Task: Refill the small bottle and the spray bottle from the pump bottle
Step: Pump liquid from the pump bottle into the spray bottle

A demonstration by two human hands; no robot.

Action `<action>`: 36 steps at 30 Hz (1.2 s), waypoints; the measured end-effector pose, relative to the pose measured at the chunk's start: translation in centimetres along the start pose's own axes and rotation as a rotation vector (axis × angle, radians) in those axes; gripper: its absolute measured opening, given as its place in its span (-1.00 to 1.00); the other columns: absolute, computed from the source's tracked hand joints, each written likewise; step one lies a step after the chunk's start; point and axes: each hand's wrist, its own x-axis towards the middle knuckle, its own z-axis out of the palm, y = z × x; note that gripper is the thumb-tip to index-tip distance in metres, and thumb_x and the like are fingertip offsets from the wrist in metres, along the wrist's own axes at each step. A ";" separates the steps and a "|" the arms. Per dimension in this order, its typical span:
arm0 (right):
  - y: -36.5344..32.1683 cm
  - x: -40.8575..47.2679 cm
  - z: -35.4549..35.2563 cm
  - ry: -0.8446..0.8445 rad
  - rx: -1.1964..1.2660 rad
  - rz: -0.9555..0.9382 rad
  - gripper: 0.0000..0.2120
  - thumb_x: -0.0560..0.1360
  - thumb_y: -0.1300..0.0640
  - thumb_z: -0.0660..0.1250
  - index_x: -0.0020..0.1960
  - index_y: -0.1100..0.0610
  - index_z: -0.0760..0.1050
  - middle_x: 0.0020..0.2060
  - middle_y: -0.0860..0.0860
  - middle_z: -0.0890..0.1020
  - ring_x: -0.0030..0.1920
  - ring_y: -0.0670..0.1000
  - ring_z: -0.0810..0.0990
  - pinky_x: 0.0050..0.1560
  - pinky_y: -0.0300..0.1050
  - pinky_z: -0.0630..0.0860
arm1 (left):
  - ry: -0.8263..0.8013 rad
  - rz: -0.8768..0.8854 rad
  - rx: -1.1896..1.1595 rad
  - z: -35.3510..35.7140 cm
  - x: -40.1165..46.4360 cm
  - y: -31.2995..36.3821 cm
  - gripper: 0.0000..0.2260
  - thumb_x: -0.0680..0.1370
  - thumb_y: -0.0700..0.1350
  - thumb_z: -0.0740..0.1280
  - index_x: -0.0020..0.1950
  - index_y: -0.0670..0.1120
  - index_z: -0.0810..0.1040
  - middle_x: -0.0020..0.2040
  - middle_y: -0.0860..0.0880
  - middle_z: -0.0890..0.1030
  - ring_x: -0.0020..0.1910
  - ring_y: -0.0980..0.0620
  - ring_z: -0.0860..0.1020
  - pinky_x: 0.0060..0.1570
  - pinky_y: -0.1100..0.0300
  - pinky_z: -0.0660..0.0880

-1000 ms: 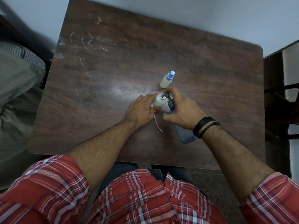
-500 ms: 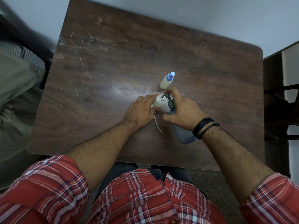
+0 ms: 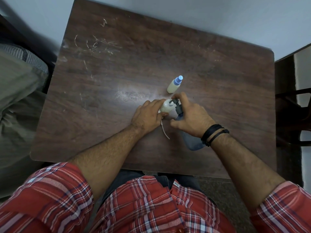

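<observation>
An uncapped white bottle [image 3: 166, 106] stands on the wooden table [image 3: 117, 68] with my left hand [image 3: 146, 118] wrapped around it. My right hand [image 3: 191, 120] grips the pump bottle [image 3: 193, 142], a grey-blue body with a dark pump head [image 3: 177, 105]. Its forefinger rests on top of the pump, and the spout hangs over the white bottle's mouth. A thin white tube [image 3: 165, 133] sticks out from under my left hand onto the table. Just behind the hands, apart from them, a small cream bottle with a blue top [image 3: 175, 84] stands upright.
The table has scratches at its far left and a pale worn patch [image 3: 133, 95] left of the bottles. A wall runs along its far edge. A cushioned seat [image 3: 18, 91] is at the left and a dark chair [image 3: 292, 105] at the right.
</observation>
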 end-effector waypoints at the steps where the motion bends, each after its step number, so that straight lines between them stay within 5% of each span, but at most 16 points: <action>1: -0.1 -0.1 0.0 0.001 -0.007 0.000 -0.39 0.35 -0.01 0.44 0.33 -0.01 0.27 -0.14 -0.11 0.52 -0.17 0.02 0.53 -0.15 -0.10 0.42 | 0.001 0.000 -0.002 0.0 0.0 0.0 -0.55 0.59 0.08 0.29 0.48 0.06 0.36 0.36 0.07 0.51 0.14 -0.05 0.47 0.14 -0.07 0.46; 13: 0.0 -0.3 0.0 -0.011 -0.026 0.016 -0.49 0.34 0.03 0.44 0.19 0.01 0.27 -0.18 -0.04 0.56 -0.20 0.08 0.56 -0.14 0.00 0.52 | 0.003 0.007 0.004 0.1 -0.1 0.0 -0.57 0.59 0.09 0.30 0.45 0.08 0.38 0.34 0.08 0.52 0.13 -0.05 0.47 0.13 -0.07 0.46; 22: -0.2 -0.7 0.2 0.028 -0.072 0.017 -0.35 0.35 0.02 0.42 0.37 -0.04 0.24 -0.04 -0.08 0.58 -0.09 0.06 0.58 -0.08 -0.07 0.47 | 0.009 -0.001 0.018 0.1 -0.1 0.0 -0.54 0.60 0.09 0.29 0.48 0.06 0.37 0.37 0.08 0.51 0.15 -0.05 0.47 0.14 -0.06 0.45; 36: -0.4 -0.3 0.3 0.039 -0.110 0.043 -0.44 0.34 -0.02 0.42 0.26 -0.01 0.26 -0.06 -0.04 0.60 -0.13 0.10 0.59 -0.07 0.02 0.54 | 0.003 0.000 0.016 0.2 -0.1 0.2 -0.55 0.60 0.07 0.29 0.49 0.05 0.36 0.38 0.06 0.51 0.15 -0.07 0.47 0.16 -0.09 0.46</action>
